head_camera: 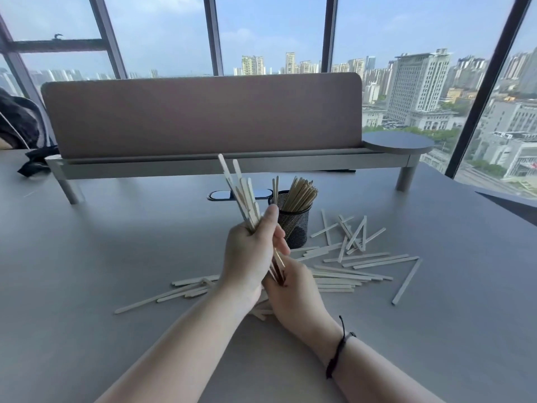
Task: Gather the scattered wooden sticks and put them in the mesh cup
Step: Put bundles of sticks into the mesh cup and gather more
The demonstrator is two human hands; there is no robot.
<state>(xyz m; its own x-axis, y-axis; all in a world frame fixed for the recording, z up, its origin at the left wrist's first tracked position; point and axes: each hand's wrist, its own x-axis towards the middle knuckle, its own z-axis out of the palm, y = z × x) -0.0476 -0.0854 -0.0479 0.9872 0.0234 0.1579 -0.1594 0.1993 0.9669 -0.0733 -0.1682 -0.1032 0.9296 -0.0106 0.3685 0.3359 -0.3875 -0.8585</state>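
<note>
My left hand [252, 251] grips a bundle of flat wooden sticks [241, 193] that points up and to the left, above the table. My right hand [293, 289] is below it, fingers wrapped around the bundle's lower ends. Just behind my hands stands the black mesh cup [295, 225], with several thinner sticks [299, 193] standing in it. Many loose sticks [357, 260] lie scattered on the grey table to the right of the cup, in front of it, and to the left under my forearms [180, 289].
A raised shelf with a pinkish divider panel [200, 114] runs across the back of the table [116, 242]. A round grey shelf end [398, 142] sits at its right. A dark cable slot [220, 195] lies behind the cup. A dark bag [17, 123] rests at far left.
</note>
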